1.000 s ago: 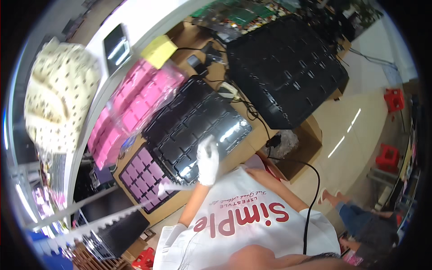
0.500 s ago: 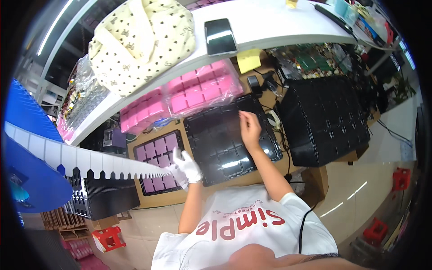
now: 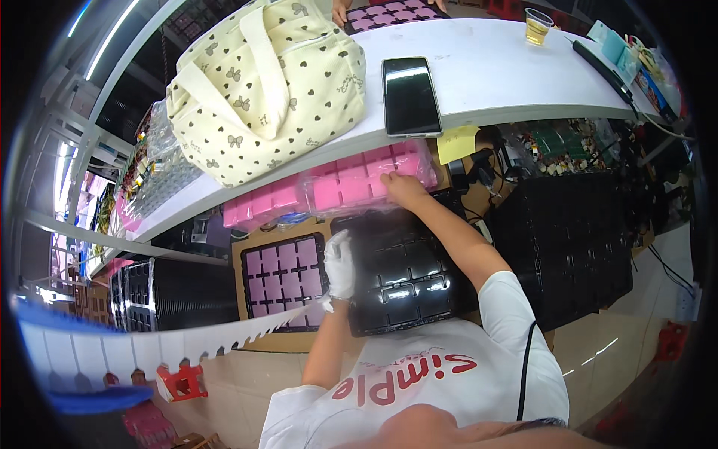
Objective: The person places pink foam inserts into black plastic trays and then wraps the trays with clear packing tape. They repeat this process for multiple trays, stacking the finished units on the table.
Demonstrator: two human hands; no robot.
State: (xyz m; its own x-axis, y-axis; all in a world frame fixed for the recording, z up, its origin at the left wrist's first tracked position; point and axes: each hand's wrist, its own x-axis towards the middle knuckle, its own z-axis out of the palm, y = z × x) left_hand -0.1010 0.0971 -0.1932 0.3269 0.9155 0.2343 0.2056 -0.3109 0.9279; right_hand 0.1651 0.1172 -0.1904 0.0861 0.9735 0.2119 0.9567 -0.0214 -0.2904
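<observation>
My bare right hand (image 3: 404,191) is at the plastic-wrapped pink foam blocks (image 3: 345,182) under the shelf, its fingers closed on a pink foam block at the near edge. In a white glove, my left hand (image 3: 340,269) is upright with loosely bent fingers, between two trays. To its right lies a glossy black plastic tray (image 3: 407,280) with moulded compartments; to its left is a black tray filled with lilac-pink squares (image 3: 283,273). A white notched strip (image 3: 172,348), blurred and close to the camera, tapers toward my left wrist; I cannot tell whether the hand touches it.
A white shelf (image 3: 486,67) carries a cream bag (image 3: 262,90), a phone (image 3: 411,97) and a plastic cup (image 3: 537,27). Black tray stacks (image 3: 565,239) stand right and left (image 3: 176,293). Another person's hands (image 3: 342,10) hold a tray beyond. A red stool (image 3: 182,382) is on the floor.
My right hand has moved from above the black tray to the pink foam blocks. My left hand has shifted from the lilac-filled tray toward the black tray. The view has shifted.
</observation>
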